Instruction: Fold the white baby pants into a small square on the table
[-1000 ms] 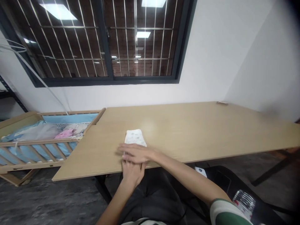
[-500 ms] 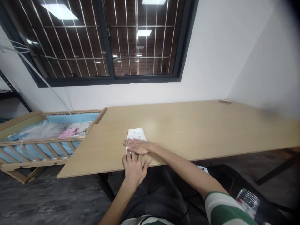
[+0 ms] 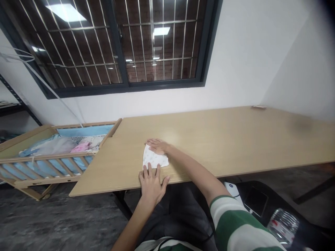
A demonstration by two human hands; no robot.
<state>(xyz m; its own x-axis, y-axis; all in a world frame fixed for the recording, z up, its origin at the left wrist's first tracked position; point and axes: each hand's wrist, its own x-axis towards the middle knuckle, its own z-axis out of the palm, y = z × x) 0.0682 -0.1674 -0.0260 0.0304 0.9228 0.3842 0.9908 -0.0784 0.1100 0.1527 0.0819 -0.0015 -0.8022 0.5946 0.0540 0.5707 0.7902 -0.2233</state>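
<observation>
A small white cloth (image 3: 155,158) with a faint print lies flat on the wooden table (image 3: 209,139), close to its front edge. My right hand (image 3: 157,146) rests palm down over the far end of the cloth, its fingers stretched out and pointing left. At the near end, the fingertips of my left hand (image 3: 151,181) press on the cloth's lower edge, fingers spread. Neither hand grips the cloth. Part of its far edge is hidden under my right hand.
Left of the table stands a wooden crib (image 3: 56,167) with blue lining and bedding. A barred window (image 3: 125,52) is in the wall ahead. By my right side are a plastic bottle (image 3: 284,226) and a phone (image 3: 256,201) on a black surface. A small flat object (image 3: 258,107) lies at the table's back.
My right hand has slid from the near part of the cloth to its far end, uncovering the middle. My left hand stays at the near edge. The view has shifted slightly.
</observation>
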